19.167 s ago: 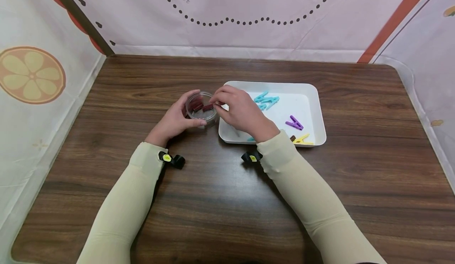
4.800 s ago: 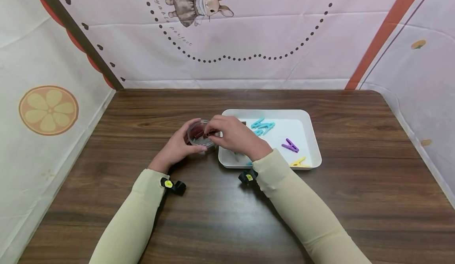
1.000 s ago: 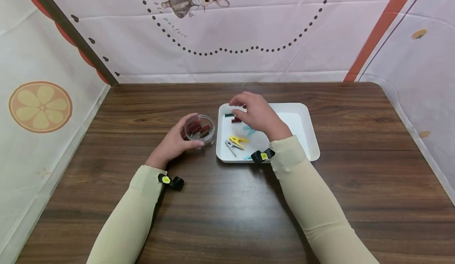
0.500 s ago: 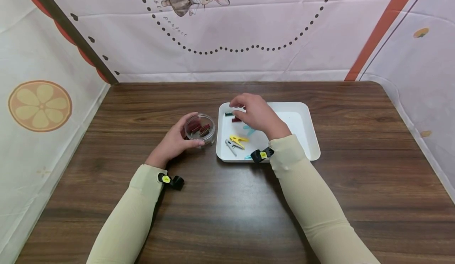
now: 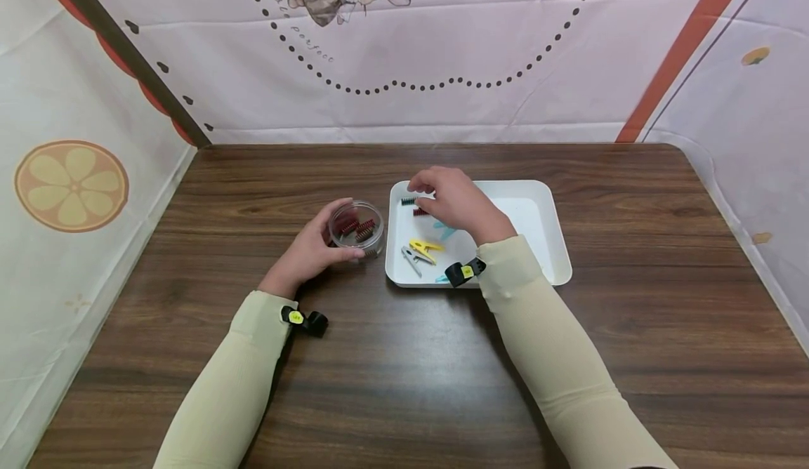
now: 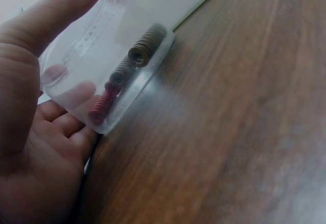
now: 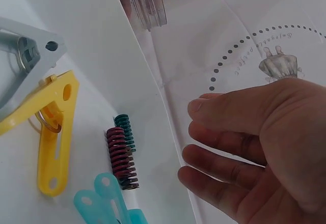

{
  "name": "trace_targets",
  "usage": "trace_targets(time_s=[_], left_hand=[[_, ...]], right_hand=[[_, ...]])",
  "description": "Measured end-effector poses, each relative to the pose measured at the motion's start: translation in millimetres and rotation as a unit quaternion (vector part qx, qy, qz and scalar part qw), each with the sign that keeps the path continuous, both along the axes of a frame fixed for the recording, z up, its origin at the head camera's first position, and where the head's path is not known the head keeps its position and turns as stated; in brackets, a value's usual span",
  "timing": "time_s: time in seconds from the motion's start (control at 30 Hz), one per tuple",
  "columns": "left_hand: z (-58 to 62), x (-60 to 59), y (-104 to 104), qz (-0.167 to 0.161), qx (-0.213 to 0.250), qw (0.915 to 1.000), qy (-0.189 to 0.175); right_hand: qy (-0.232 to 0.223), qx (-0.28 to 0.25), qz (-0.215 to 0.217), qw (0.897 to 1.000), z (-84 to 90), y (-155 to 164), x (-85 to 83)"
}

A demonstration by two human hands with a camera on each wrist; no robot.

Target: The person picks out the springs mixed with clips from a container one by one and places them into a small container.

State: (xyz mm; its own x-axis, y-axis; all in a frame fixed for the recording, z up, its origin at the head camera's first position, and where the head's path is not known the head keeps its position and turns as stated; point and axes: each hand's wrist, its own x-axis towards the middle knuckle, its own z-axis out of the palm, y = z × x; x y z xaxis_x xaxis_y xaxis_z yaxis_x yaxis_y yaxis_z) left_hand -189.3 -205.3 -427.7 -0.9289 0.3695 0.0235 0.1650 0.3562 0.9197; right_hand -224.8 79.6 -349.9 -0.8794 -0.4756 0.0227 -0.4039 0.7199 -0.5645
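Note:
My left hand [image 5: 306, 255] grips a round clear plastic jar [image 5: 374, 243], thumb on the near side and fingers behind. Inside lie several coil springs [image 5: 364, 227], some red, some brownish; the left wrist view shows a brown spring [image 6: 146, 46] and a red spring [image 6: 102, 106] through the wall. My right hand [image 5: 461, 202] hovers over the white tray [image 5: 534, 234], fingers loosely bent and holding nothing. Just below its fingertips, a green spring [image 7: 125, 128] and a dark red spring [image 7: 120, 155] lie side by side along the tray wall.
In the tray are a yellow clothespin [image 5: 425, 246], a grey clothespin [image 5: 412, 261] and light blue clothespins [image 7: 104, 201]. My right forearm covers part of the tray's near side. A printed cloth [image 5: 442, 48] stands behind the brown wooden table [image 5: 379, 385].
Almost still over the last second. Compared with 4.8 s ago, my right hand has left the jar, where it pinched a spring, and moved right over the tray, empty.

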Motion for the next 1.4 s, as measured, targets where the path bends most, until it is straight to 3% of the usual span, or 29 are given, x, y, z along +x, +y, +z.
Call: trace_targets(time_s=[0.87,1.4], left_hand=[[-0.2,-0.3,-0.2,-0.003,-0.001,1.0000,0.001],[1.6,0.4,0.7,-0.004,0.006,1.0000,-0.005]], right_hand=[[-0.073,0.059,0.012,0.996,-7.8,-3.0,-6.2],[-0.082,0.084,0.040,0.992,-9.1,-0.3,-4.7]])
